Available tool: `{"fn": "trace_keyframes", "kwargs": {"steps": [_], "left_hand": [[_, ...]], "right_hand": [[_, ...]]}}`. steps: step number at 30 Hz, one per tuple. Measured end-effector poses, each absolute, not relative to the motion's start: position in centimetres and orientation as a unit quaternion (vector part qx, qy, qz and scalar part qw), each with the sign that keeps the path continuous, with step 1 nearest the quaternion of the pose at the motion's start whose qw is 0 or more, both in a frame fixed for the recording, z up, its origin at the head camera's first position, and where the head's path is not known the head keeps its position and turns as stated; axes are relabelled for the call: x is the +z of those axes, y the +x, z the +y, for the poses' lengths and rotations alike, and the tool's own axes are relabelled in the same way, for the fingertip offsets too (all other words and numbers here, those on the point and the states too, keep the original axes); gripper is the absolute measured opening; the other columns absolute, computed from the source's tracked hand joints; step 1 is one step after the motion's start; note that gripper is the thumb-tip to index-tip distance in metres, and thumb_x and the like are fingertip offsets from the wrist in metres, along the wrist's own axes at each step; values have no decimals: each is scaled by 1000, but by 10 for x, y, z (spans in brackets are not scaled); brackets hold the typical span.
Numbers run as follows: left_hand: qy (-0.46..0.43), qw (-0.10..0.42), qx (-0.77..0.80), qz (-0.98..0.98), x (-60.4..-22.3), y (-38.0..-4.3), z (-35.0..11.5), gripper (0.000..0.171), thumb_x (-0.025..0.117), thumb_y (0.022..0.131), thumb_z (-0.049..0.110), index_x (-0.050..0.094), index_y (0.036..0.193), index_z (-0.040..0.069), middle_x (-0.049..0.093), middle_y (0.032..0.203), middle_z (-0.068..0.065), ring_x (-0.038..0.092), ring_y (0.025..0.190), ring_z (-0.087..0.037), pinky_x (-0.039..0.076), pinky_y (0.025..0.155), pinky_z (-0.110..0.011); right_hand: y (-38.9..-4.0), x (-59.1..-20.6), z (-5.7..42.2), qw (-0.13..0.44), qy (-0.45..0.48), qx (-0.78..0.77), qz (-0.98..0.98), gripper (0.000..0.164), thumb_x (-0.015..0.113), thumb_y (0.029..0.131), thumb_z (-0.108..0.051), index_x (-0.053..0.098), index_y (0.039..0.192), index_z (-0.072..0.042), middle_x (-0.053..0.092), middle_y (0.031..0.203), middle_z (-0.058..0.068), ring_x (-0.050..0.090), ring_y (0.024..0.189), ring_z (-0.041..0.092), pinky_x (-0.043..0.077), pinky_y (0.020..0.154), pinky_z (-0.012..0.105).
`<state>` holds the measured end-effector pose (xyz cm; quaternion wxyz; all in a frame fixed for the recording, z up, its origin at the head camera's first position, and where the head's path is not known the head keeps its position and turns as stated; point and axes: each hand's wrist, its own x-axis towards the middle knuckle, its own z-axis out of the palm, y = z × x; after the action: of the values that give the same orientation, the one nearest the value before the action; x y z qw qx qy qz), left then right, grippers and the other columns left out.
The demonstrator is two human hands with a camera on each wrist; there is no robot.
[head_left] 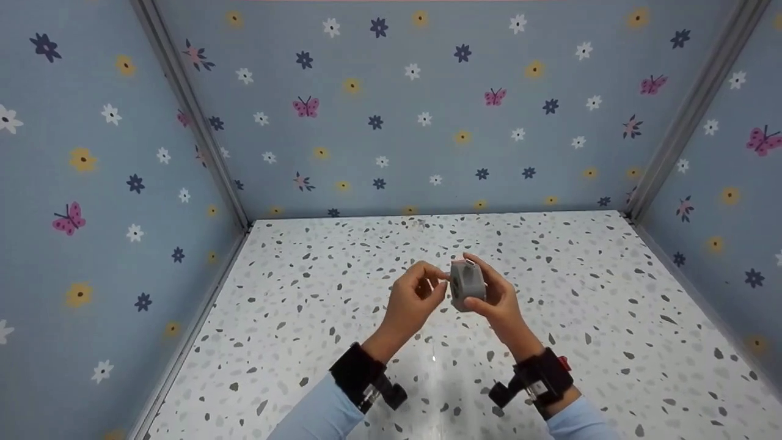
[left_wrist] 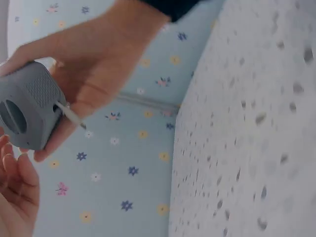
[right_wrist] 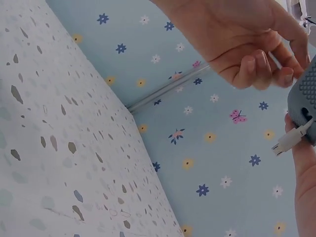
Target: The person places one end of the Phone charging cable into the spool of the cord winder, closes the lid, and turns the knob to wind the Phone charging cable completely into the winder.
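My right hand (head_left: 502, 299) holds a small grey box-like device (head_left: 470, 286) between thumb and fingers, up above the floor. In the left wrist view a round knob (left_wrist: 13, 117) with a raised bar shows on one face, beside a textured side. Out of a hole in the device sticks a short white cable with a metal-tipped plug (right_wrist: 287, 141). My left hand (head_left: 414, 298) is at the device's left side, its index fingertip right at that face. Its thumb stands apart from the index finger, and the other fingers are loosely curled.
Below the hands spreads a white speckled surface (head_left: 305, 318). Blue panels printed with flowers and butterflies enclose it at the back (head_left: 403, 91), left (head_left: 104, 244) and right (head_left: 727, 226). Each wrist wears a black band (head_left: 359, 373) with a small camera.
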<state>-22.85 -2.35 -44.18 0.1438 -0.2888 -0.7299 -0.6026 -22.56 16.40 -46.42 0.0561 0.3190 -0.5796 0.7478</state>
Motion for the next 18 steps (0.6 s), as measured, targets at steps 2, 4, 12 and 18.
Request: {"fn": "trace_keyframes", "kwargs": {"steps": [2, 4, 12, 18], "left_hand": [[-351, 273, -480, -756, -443, -232, -29, 8, 68, 88, 7, 65, 93, 12, 55, 81, 0, 47, 55, -11, 43, 49, -22], [-396, 373, -366, -755, -442, -235, -33, 11, 72, 85, 7, 67, 91, 15, 57, 84, 0, 51, 57, -9, 45, 51, -21], [-417, 446, -217, -762, -440, -236, -34, 14, 74, 86, 27, 70, 83, 14, 61, 79, 1, 60, 67, -7, 51, 60, -19], [-302, 30, -584, -753, -438, -230, -29, 29, 60, 96, 20, 54, 69, 12, 48, 60, 4, 41, 50, -4, 38, 48, -17]], "right_hand": [[-226, -465, 164, 56, 321, 748, -578, 66, 70, 88, -11, 40, 147, -9, 54, 138, 3, 58, 115, 17, 53, 87, 29], [-226, -465, 164, 58, 328, 746, -577, 66, 69, 88, -9, 39, 147, -8, 54, 138, 4, 58, 115, 18, 53, 87, 29], [-226, -466, 161, 66, 349, 733, -580, 67, 67, 87, -1, 37, 147, -1, 55, 138, 5, 59, 113, 18, 53, 88, 27], [-227, -466, 158, 72, 349, 737, -574, 67, 69, 84, 5, 40, 144, 1, 54, 138, 6, 58, 114, 19, 53, 85, 26]]}}
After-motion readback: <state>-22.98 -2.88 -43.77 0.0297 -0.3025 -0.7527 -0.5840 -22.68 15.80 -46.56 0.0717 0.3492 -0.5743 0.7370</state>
